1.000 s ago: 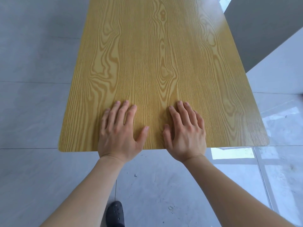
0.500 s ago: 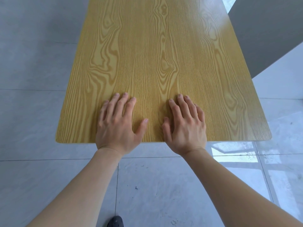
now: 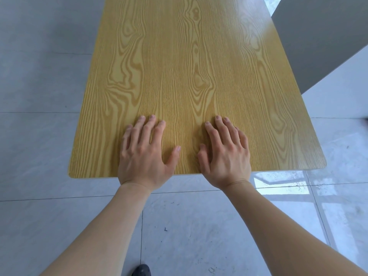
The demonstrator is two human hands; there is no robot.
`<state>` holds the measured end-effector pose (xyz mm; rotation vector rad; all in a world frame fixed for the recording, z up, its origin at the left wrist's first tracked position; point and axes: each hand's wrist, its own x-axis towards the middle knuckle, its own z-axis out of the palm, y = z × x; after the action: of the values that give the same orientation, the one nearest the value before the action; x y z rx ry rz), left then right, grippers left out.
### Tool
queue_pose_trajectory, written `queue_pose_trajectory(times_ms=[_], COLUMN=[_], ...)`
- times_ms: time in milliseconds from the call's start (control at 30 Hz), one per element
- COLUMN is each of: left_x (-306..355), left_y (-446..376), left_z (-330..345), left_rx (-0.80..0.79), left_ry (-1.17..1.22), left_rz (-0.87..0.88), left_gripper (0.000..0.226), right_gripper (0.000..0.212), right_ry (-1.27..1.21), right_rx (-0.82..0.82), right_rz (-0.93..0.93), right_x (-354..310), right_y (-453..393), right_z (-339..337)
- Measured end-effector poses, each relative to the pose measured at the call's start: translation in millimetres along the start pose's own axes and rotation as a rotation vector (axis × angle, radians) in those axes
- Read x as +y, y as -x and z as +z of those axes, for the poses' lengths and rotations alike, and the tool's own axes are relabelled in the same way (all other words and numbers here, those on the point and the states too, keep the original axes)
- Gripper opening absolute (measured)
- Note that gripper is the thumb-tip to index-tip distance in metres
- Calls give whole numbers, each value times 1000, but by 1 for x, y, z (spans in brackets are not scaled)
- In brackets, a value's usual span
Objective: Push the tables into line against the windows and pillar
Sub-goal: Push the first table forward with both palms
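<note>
A yellow wood-grain table (image 3: 189, 66) fills the upper middle of the view, its near edge facing me. My left hand (image 3: 143, 154) lies flat on the tabletop near that edge, fingers spread and palm down. My right hand (image 3: 225, 154) lies flat beside it, about a hand's width to the right, also palm down with fingers apart. Neither hand grips anything; both press on the top. The table's legs are hidden under the top. Its far right corner sits close to a grey pillar (image 3: 322, 36).
Grey floor tiles (image 3: 39, 136) surround the table. A white wall base (image 3: 338, 92) runs along the right below the pillar. Window light reflects on the floor (image 3: 282, 182) at the right. The tip of my dark shoe (image 3: 141, 270) shows at the bottom edge.
The table's near edge has slid away from me across the floor tiles and toward the pillar. Both hands stayed flat on the top and moved with it.
</note>
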<state>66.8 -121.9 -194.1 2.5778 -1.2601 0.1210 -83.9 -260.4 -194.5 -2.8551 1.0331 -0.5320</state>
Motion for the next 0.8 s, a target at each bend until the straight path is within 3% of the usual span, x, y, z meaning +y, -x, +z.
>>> queue_pose_trajectory(times_ms=[233, 633, 800], left_x=[0, -6, -9], left_y=[0, -12, -10], left_z=[-2, -76, -134], left_rx=[-55, -447, -564], left_ry=[12, 39, 30], left_rz=[-10, 16, 12], left_gripper=[73, 80, 79], right_gripper=[56, 56, 59], right_ry=[3, 48, 21], right_rx=[-63, -749, -817], right_rz=[20, 199, 185], right_x=[-1, -38, -52], right_y=[1, -34, -31], right_z=[-7, -97, -148])
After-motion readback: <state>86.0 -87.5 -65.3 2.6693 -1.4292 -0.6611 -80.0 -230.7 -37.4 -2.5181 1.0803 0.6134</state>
